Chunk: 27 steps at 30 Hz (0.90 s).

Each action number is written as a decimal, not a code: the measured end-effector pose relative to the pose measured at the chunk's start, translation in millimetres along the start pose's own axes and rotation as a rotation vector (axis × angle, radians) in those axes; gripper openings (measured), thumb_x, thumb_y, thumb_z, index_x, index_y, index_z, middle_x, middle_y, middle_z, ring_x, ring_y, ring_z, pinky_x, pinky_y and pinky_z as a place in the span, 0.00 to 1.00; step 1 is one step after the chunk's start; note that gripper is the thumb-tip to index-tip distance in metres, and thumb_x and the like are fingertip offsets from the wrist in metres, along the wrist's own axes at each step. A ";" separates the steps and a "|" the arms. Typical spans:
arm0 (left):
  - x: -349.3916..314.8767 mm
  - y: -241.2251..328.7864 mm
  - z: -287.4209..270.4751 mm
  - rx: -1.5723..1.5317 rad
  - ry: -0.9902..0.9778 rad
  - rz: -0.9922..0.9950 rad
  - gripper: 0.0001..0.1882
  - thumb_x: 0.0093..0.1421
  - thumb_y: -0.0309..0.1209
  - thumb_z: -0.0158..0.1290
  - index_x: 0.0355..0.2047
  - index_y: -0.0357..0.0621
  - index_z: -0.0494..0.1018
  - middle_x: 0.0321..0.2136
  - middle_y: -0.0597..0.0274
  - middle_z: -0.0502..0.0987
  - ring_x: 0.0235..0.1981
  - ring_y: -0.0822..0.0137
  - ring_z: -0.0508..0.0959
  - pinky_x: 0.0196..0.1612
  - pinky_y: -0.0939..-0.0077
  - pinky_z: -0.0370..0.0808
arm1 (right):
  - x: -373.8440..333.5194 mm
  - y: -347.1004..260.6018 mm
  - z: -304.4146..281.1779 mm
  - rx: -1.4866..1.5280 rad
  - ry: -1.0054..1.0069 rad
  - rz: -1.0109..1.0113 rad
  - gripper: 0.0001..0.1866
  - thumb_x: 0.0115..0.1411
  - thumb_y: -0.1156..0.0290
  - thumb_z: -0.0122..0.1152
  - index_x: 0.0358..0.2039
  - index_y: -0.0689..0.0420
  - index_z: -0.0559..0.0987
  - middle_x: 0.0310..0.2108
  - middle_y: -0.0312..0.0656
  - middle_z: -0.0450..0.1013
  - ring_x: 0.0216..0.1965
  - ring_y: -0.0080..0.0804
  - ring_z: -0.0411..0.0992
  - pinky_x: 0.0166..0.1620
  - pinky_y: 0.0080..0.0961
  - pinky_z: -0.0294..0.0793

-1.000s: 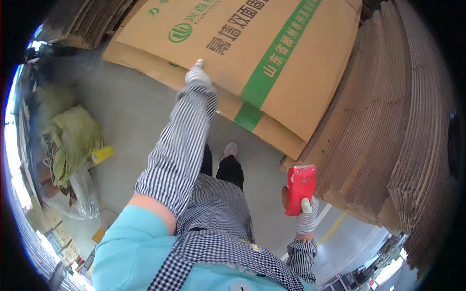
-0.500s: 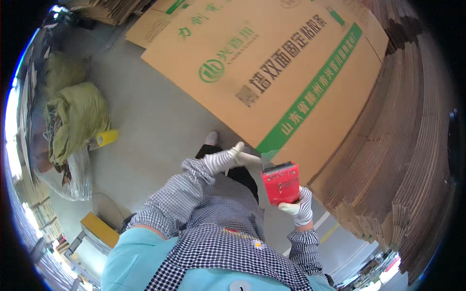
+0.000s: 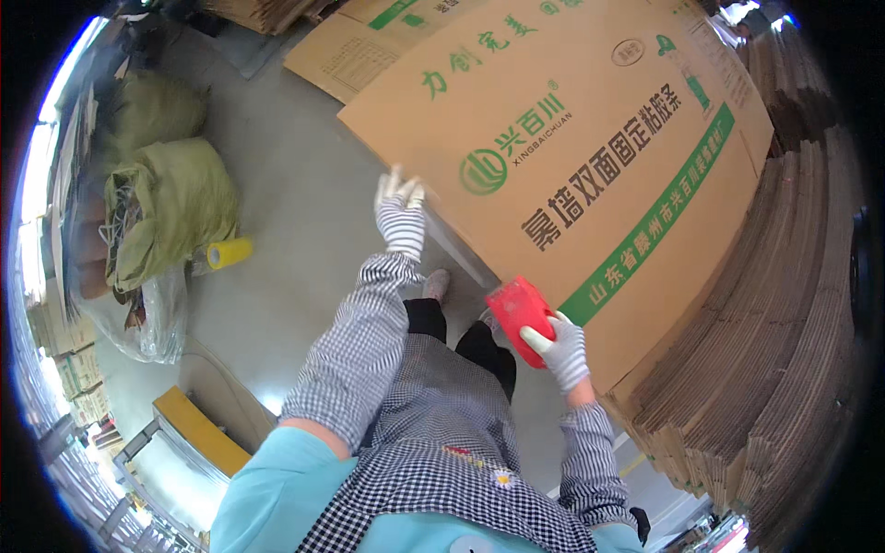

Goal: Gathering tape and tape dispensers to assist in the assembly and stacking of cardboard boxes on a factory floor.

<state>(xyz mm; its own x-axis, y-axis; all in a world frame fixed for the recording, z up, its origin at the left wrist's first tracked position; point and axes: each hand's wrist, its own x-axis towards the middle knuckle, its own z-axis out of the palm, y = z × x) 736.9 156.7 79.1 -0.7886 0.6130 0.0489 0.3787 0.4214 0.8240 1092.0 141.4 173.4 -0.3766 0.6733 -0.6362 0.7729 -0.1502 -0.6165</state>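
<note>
My left hand (image 3: 401,219), in a striped work glove, is at the left edge of a large printed cardboard sheet (image 3: 516,221). It grips the end of a clear strip of packing tape (image 3: 463,255), fingers pointing up. The strip stretches along the sheet's edge to a red tape dispenser (image 3: 519,313). My right hand (image 3: 560,352), gloved alike, is closed around the dispenser at the sheet's near corner. The dispenser hides part of that corner.
Tall stacks of folded cardboard (image 3: 737,359) stand on the right. More cardboard (image 3: 341,64) lies behind the sheet. On the left are a green woven sack (image 3: 189,207), a yellow tape roll (image 3: 230,252) and a clear plastic bag (image 3: 157,323). A yellow-topped frame (image 3: 198,429) stands lower left.
My left hand has moved up and left, away from the dispenser, with the tape strip drawn out between them. The dispenser has turned and shifted slightly up and left. My view has shifted.
</note>
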 end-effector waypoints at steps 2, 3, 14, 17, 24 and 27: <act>12.4 -5.7 6.0 0.476 0.019 0.377 0.21 0.57 0.38 0.60 0.47 0.38 0.76 0.56 0.47 0.69 0.56 0.55 0.70 0.60 0.66 0.66 | 18.6 -14.5 19.0 -0.150 0.066 0.007 0.34 0.48 0.39 0.60 0.40 0.59 0.83 0.39 0.56 0.77 0.53 0.53 0.69 0.58 0.38 0.65; 15.7 4.6 9.7 0.555 0.024 0.316 0.24 0.57 0.38 0.60 0.50 0.36 0.74 0.59 0.48 0.65 0.59 0.54 0.67 0.60 0.67 0.65 | 26.7 -21.5 22.1 -0.146 0.077 0.033 0.34 0.48 0.39 0.60 0.40 0.59 0.83 0.39 0.56 0.77 0.53 0.53 0.69 0.58 0.38 0.65; 44.8 -73.9 42.8 -0.661 -0.298 -0.829 0.38 0.57 0.42 0.62 0.58 0.29 0.62 0.50 0.46 0.72 0.46 0.55 0.76 0.45 0.64 0.78 | -66.6 35.2 -1.2 -0.226 0.200 -0.074 0.28 0.51 0.41 0.58 0.40 0.52 0.83 0.33 0.46 0.79 0.51 0.40 0.70 0.66 0.38 0.50; 47.9 -67.3 36.0 -0.684 -0.194 -0.911 0.33 0.58 0.39 0.61 0.57 0.31 0.63 0.49 0.48 0.73 0.46 0.56 0.76 0.41 0.61 0.81 | -104.4 94.7 -36.0 -0.434 -0.015 0.504 0.27 0.52 0.42 0.57 0.36 0.54 0.83 0.35 0.48 0.79 0.38 0.44 0.77 0.60 0.35 0.61; 45.6 -48.5 29.7 -0.646 -0.259 -0.670 0.25 0.59 0.38 0.60 0.51 0.35 0.69 0.40 0.52 0.77 0.39 0.55 0.79 0.39 0.58 0.82 | -30.6 120.8 10.8 -0.992 -0.089 0.531 0.26 0.59 0.47 0.52 0.42 0.58 0.79 0.39 0.48 0.78 0.43 0.37 0.76 0.53 0.31 0.67; 29.6 -4.0 43.6 -0.702 -0.222 -0.729 0.22 0.60 0.40 0.58 0.47 0.35 0.72 0.38 0.54 0.78 0.37 0.59 0.79 0.38 0.64 0.81 | -72.7 169.2 -13.7 -1.224 -0.162 0.279 0.25 0.61 0.50 0.51 0.48 0.56 0.77 0.46 0.44 0.77 0.49 0.29 0.74 0.56 0.34 0.63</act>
<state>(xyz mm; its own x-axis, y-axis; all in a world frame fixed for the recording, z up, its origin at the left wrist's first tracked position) 733.1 202.3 52.6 -0.5789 0.5047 -0.6404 -0.5787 0.2991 0.7588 1257.1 77.0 121.7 -0.1165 0.6180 -0.7775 0.7685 0.5520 0.3236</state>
